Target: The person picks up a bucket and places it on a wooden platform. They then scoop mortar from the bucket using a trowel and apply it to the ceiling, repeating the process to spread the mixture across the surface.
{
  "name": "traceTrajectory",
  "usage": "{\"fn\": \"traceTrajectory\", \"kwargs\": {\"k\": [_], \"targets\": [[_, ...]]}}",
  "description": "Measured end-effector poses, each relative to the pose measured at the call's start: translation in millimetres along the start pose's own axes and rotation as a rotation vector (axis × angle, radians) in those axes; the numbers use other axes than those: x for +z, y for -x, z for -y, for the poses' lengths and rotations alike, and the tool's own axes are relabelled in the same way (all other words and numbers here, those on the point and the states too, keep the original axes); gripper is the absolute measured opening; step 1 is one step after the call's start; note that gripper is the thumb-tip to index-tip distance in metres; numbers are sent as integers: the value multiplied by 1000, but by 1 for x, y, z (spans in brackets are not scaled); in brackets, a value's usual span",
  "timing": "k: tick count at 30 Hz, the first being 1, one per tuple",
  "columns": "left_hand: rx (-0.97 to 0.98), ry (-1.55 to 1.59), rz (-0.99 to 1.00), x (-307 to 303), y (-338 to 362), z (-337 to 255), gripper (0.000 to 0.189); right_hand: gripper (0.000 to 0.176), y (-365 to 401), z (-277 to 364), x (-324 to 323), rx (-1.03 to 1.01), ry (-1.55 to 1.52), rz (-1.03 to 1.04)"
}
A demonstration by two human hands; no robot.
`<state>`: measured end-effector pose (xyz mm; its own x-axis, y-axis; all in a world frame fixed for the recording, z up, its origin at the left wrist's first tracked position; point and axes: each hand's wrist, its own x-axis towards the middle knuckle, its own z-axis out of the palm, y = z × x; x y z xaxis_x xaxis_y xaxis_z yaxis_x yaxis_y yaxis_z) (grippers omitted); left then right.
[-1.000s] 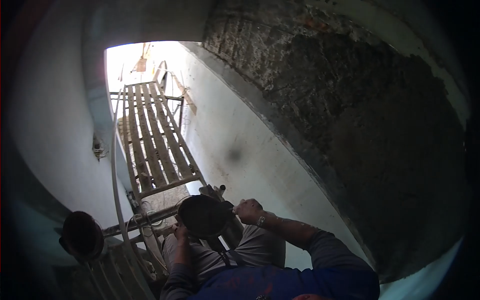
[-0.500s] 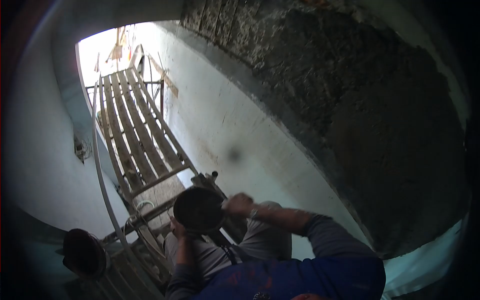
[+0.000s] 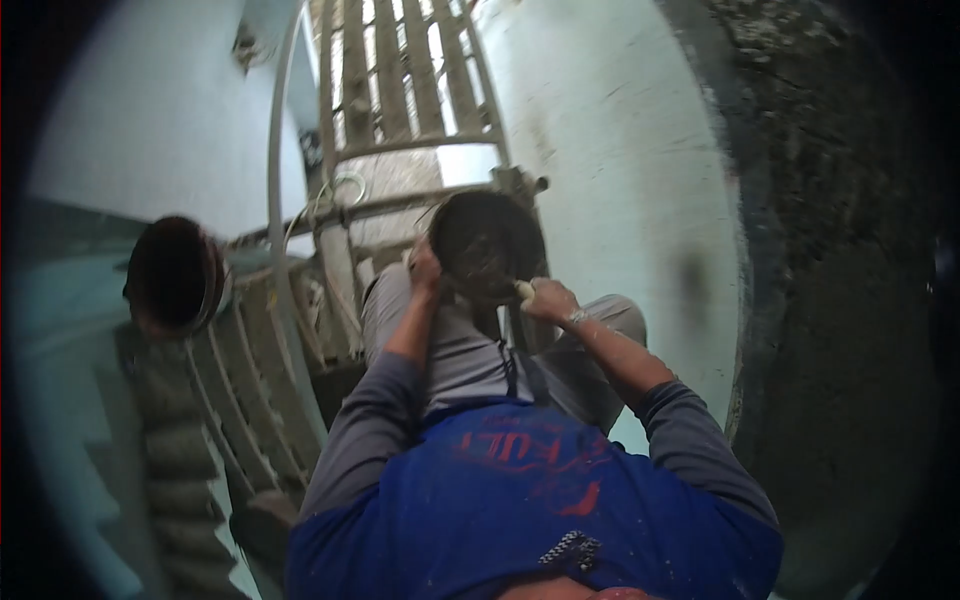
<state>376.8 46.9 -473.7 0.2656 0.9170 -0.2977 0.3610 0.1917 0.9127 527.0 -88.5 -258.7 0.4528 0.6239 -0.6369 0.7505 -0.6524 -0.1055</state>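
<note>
A dark, rough-surfaced plaster expanse (image 3: 830, 300) fills the right side of the view, bordering a pale, smudged wall (image 3: 610, 150). At the top, a slatted wooden platform (image 3: 395, 75) runs away from the person; more slatted boards (image 3: 240, 395) lie at lower left. The person wears a blue printed shirt (image 3: 530, 480) over grey sleeves, with light grey trousers (image 3: 465, 360). A long, slightly bowed pole (image 3: 277, 170) stands left of centre, between the person and the left wall (image 3: 140, 110).

The dark bucket (image 3: 455, 225) sits in front of the person, just beyond the knees, its mouth facing up toward the camera; its contents are too dark to make out. A second bucket (image 3: 170, 270) is well apart to the left, above the boards, its mouth tilted toward the camera.

The left hand (image 3: 424, 265) grips the near bucket at the left side of its rim. The right hand (image 3: 552, 301) is closed around a pale tool handle (image 3: 524, 291) at the bucket's lower right edge; the tool's working end is lost in the shadow inside. A light wristband (image 3: 575, 317) circles the right wrist.
</note>
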Motion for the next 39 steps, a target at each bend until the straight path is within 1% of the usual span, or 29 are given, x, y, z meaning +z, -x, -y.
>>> {"fn": "traceTrajectory", "kwargs": {"k": [1, 2, 4, 5, 6, 8, 9, 11, 14, 17, 18, 19, 20, 21, 24, 25, 28, 30, 31, 32, 34, 35, 38, 39], "targets": [[-104, 261, -83, -26, 20, -62, 51, 31, -12, 7, 7, -10, -72, 42], [-217, 375, -100, -30, 22, -71, 55, 28, -19, 11, 17, -15, -146, 81], [-236, 457, -87, -27, 21, -72, 56, 25, -19, 11, 21, 11, -368, 185], [-246, 500, -73, -28, 22, -70, 57, 24, -11, 11, 16, 109, -550, 320], [-289, 474, -74, -30, 21, -71, 58, 20, -12, 4, 20, 145, -649, 349], [-377, 430, -70, -32, 23, -72, 60, 17, -8, -14, 24, 131, -909, 506], [-387, 480, -30, -31, 22, -68, 62, 16, -4, -13, 21, 182, -997, 551], [-372, 390, -61, -29, 22, -62, 64, 15, 6, -11, 13, 290, -1172, 634], [-322, 341, -105, -25, 17, -55, 65, 22, 20, -11, 5, 329, -1509, 802], [-323, 281, -118, -28, 20, -61, 67, 27, 28, -23, 7, 362, -1806, 898], [-327, 250, -113, -29, 20, -64, 68, 28, 31, -28, 5, 337, -1844, 927], [-227, 224, -146, -24, 18, -56, 71, 28, 35, -34, 0, 308, -1884, 954], [-227, 218, -147, -22, 18, -54, 70, 29, 38, -39, -6, 277, -1922, 982], [-227, 210, -148, -24, 19, -57, 70, 29, 46, -42, -15, 222, -1866, 950], [-184, 109, -145, -26, 20, -58, 67, 24, 67, -39, -66, 116, -1124, 542], [-153, 83, -156, -24, 20, -54, 66, 26, 69, -28, -80, 150, -803, 370], [-61, 43, -215, -15, 15, -38, 64, 28, 36, -30, -68, -212, 204, 56], [-44, 17, -226, -15, 14, -38, 64, 28, 12, -13, -41, -266, 447, 62], [-48, 4, -222, -16, 16, -40, 65, 26, -9, -11, -19, -284, 453, 22], [-116, 73, -180, -20, 19, -48, 64, 25, -27, -5, -5, -304, 461, -23], [-239, 208, -92, -32, 20, -66, 64, 26, -38, 28, -15, -280, 508, 29], [-177, 144, -129, -27, 17, -55, 64, 26, -36, 41, -26, -269, 528, 55], [-223, 223, -132, -24, 17, -54, 66, 23, -4, 49, -82, -278, 643, 92], [-256, 305, -107, -33, 22, -73, 70, 20, 8, 37, -96, -353, 704, -31]]}}
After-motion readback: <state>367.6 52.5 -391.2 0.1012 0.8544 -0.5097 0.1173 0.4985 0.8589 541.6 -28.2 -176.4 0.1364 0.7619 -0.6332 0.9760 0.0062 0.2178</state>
